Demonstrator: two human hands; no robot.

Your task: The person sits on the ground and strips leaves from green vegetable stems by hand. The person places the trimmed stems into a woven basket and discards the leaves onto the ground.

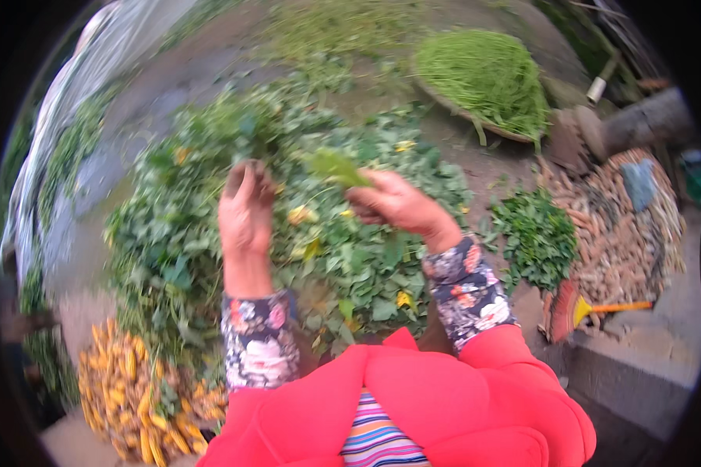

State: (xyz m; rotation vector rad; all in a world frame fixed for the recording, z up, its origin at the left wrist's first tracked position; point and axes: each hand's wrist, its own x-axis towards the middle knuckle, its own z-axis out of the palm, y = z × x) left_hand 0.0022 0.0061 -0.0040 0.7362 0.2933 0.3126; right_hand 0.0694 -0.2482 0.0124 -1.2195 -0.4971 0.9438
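Note:
A broad heap of leafy green vines [374, 257], with some yellowed leaves in it, covers the ground before me. My right hand [394, 201] is shut on a light green leafy bunch [330, 166], blurred and held above the heap. To its left, my left hand [246, 204] is raised over the vines with its fingers curled. Whether it grips a stem is hidden by the fingers and the blur. Just beyond it is a blurred green clump [239, 119]; I cannot tell whether hand and clump touch.
A shallow round basket [453, 108] heaped with thin green stems stands at far right. Nearer lie a small leafy pile [534, 239], a corncob heap [619, 233] and a broom [572, 312]. Yellow corn ears [131, 397] lie at lower left, plastic sheeting [58, 117] at far left.

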